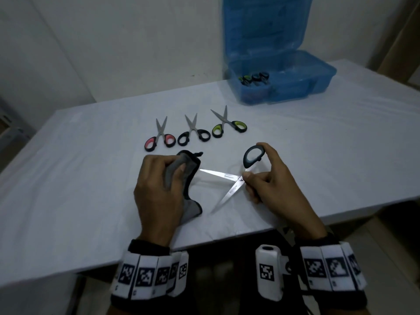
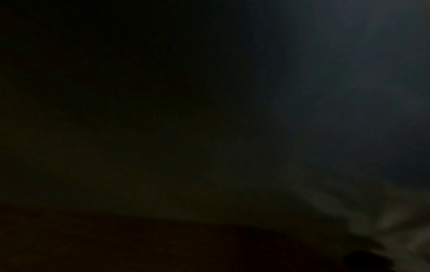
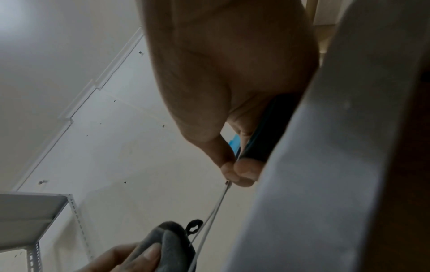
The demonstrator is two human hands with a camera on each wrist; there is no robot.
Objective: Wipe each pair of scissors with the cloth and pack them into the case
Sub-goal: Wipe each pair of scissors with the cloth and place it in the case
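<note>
White table (image 1: 318,155) set against pale walls; lighting dim. Right hand (image 1: 270,185) holds an open pair of steel scissors with dark grey handles (image 1: 229,180) above the table top. Index fingertip sits on the outer edge of the raised handle loop; thumb and curled fingers close round the scissors near the pivot. The other handle is hidden inside the hand. The 2 blades are spread wide: 1 points left toward the cloth, 1 points down toward the near table edge.

Left hand (image 1: 159,189) grips a bunched grey cloth with black edging (image 1: 184,178), fingers curled round it. Tip of the left-pointing blade lies just beside the cloth; contact cannot be confirmed from the head view.

3 more pairs lie flat in a row farther back, blades pointing away: pink-handled scissors (image 1: 160,138), black-handled scissors (image 1: 193,134), green-handled scissors (image 1: 227,125).

Translucent blue plastic case (image 1: 284,83) stands at the far right, lid upright; dark and green handles show inside, count unclear.

Left wrist view is dark, nothing readable. Right wrist view shows the blades edge-on only.
</note>
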